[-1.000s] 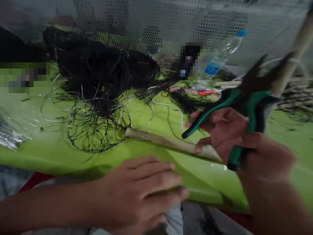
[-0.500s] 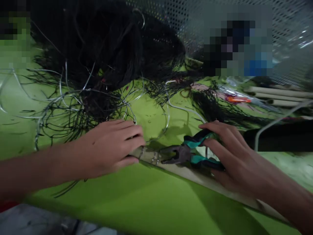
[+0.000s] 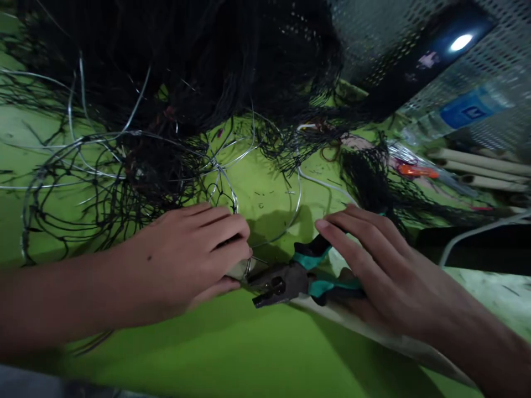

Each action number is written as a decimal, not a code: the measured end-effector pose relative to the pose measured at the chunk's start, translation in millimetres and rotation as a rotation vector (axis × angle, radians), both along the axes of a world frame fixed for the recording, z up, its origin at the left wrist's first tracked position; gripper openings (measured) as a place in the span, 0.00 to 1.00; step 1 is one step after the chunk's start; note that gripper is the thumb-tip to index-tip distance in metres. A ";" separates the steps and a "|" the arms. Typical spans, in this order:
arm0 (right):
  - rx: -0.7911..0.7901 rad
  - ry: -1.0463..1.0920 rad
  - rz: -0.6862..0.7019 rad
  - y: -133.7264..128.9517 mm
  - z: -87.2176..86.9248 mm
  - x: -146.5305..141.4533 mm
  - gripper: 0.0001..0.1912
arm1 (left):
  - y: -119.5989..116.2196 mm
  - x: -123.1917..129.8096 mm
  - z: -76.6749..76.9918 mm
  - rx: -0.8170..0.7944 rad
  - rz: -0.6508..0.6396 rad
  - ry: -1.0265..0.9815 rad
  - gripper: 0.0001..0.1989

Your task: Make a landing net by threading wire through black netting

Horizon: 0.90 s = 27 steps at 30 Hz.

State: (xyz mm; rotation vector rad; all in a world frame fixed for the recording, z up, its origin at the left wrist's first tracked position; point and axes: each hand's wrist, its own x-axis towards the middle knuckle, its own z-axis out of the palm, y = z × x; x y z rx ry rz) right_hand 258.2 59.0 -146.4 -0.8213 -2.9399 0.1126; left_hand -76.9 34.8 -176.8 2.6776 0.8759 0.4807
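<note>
My left hand (image 3: 194, 257) is closed around the end of a long pale stick (image 3: 373, 327), its fingers pinching near thin wire (image 3: 248, 266) wound on it. My right hand (image 3: 381, 271) grips a pair of pliers (image 3: 286, 282) with black and teal handles. The plier jaws point left and stand parted over the stick, close to my left fingertips. Whether they touch the wire I cannot tell. Black netting (image 3: 87, 204) and a loop of silvery wire (image 3: 299, 193) lie just beyond my hands.
A large heap of black netting (image 3: 199, 61) fills the back of the green table (image 3: 199, 348). At the back right are a water bottle (image 3: 464, 113), a dark object with a bright light (image 3: 435, 52), an orange-handled tool (image 3: 418, 171) and several pale tubes (image 3: 485, 166).
The pliers have moved left and slightly down, from beside the wire turns to right by my left fingers, and their handles are spread wider. My left hand still holds the stick. The view has shifted a little.
</note>
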 end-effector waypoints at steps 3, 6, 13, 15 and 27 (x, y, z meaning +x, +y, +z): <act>-0.005 -0.019 0.000 3.7 0.2 -2.3 0.38 | 0.4 -0.6 -0.5 -0.012 -0.006 0.000 0.10; 0.005 -0.023 0.015 7.9 1.5 -7.1 0.35 | 0.3 -1.3 -1.6 -0.015 -0.007 0.025 0.12; 0.042 -0.065 0.034 17.0 4.8 -13.7 0.26 | 0.5 -1.3 -2.1 0.022 -0.018 0.025 0.09; 0.109 -0.124 0.069 19.6 3.5 -16.5 0.26 | 0.5 -0.8 -0.8 0.023 -0.020 0.027 0.09; 0.172 -0.097 0.143 33.7 -12.9 -19.2 0.21 | -0.7 -0.2 -1.9 0.025 -0.014 0.020 0.06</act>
